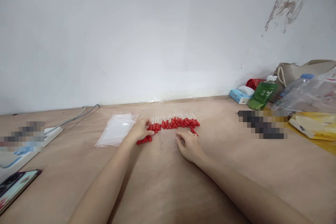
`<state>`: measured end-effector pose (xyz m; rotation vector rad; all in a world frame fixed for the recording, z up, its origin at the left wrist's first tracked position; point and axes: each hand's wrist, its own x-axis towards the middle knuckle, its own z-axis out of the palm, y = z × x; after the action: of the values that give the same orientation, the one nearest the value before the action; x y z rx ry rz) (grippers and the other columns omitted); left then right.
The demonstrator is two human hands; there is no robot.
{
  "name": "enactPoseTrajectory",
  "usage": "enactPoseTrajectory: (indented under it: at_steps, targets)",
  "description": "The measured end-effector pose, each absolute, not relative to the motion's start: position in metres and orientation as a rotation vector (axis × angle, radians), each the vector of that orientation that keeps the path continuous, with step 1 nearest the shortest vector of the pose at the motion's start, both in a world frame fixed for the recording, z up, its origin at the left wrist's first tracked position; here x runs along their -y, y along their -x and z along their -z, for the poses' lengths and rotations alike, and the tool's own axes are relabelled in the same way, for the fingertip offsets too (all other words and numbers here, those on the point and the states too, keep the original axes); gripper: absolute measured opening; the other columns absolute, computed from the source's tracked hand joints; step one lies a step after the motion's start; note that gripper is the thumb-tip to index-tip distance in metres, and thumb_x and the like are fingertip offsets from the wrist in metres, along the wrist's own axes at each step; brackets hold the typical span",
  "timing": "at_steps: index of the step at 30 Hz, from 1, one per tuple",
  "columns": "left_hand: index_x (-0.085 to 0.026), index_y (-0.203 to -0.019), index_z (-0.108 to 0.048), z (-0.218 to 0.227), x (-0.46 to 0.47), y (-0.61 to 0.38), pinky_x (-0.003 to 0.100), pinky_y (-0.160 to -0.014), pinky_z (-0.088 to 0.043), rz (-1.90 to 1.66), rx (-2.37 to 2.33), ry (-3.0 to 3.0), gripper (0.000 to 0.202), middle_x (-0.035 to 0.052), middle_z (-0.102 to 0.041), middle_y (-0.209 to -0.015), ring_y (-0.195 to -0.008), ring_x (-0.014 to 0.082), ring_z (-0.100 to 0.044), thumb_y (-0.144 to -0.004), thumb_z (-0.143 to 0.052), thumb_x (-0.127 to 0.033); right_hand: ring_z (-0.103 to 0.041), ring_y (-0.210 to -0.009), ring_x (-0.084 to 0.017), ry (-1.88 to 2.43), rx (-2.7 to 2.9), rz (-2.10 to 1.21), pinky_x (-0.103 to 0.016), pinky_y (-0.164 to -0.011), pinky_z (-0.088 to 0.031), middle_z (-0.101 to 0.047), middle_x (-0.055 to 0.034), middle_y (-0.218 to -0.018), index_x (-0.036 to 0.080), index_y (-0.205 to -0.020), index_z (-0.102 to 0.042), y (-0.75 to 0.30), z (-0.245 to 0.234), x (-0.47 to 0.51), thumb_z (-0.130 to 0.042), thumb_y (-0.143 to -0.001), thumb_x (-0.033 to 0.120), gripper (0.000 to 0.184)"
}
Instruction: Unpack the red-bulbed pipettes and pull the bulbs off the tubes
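A row of droppers with red bulbs [181,122] and thin clear stems lies in the middle of the table, stems towards the wall. My left hand [140,130] is at the row's left end, its thumb and fingers closed around a red bulb. More red bulbs [145,140] lie just under that hand. Nearer to me, several thin clear tubes [167,141] lie side by side. On their right edge is my right hand [189,144], with curled fingers pinching at the end tube; its fingertips are partly hidden. One red bulb [194,132] lies just beyond this hand.
A stack of clear plastic bags [117,129] lies left of my left hand. Farther left are a power strip [54,136] with a cable and a phone [18,185]. At right stand a tissue pack [240,95], a green bottle [262,94] and plastic bags [312,94].
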<state>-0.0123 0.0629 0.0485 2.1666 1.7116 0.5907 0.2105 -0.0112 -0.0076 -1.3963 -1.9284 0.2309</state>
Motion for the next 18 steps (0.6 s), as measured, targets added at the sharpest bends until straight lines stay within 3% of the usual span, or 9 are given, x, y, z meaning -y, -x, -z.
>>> enactPoseTrajectory:
  at_steps: [11,15,18]
  targets:
    - [-0.018,-0.075,-0.058,-0.048,-0.066,0.013,0.023,-0.058,-0.045,-0.713,-1.792,-2.012,0.015,0.0007,-0.064,-0.071,-0.065,0.0148,-0.061,-0.061,-0.061,-0.023,-0.054,-0.077,-0.017,1.413,1.882,-0.296,-0.029,-0.071,-0.035,-0.065,-0.0028,-0.080,0.021,-0.094,-0.061,-0.211,0.008,0.008,-0.042,-0.083,0.021,0.022]
    - [-0.018,-0.080,-0.061,-0.063,-0.064,0.010,0.025,-0.064,-0.045,-0.865,-1.925,-1.960,0.015,0.0035,-0.066,-0.077,-0.071,0.0163,-0.062,-0.067,-0.053,-0.021,-0.055,-0.076,-0.017,1.371,1.843,-0.325,-0.030,-0.071,-0.038,-0.065,-0.0031,-0.078,0.021,-0.093,-0.060,-0.211,0.012,0.007,-0.043,-0.083,0.022,0.020]
    - [-0.018,-0.087,-0.063,-0.074,-0.049,0.003,0.026,-0.070,-0.045,-1.184,-1.938,-1.948,0.021,0.0035,-0.067,-0.083,-0.075,0.0161,-0.062,-0.072,-0.050,-0.023,-0.056,-0.076,-0.018,1.331,1.766,-0.351,-0.032,-0.070,-0.041,-0.063,-0.0050,-0.083,0.020,-0.094,-0.059,-0.211,0.013,0.004,-0.043,-0.083,0.026,0.021]
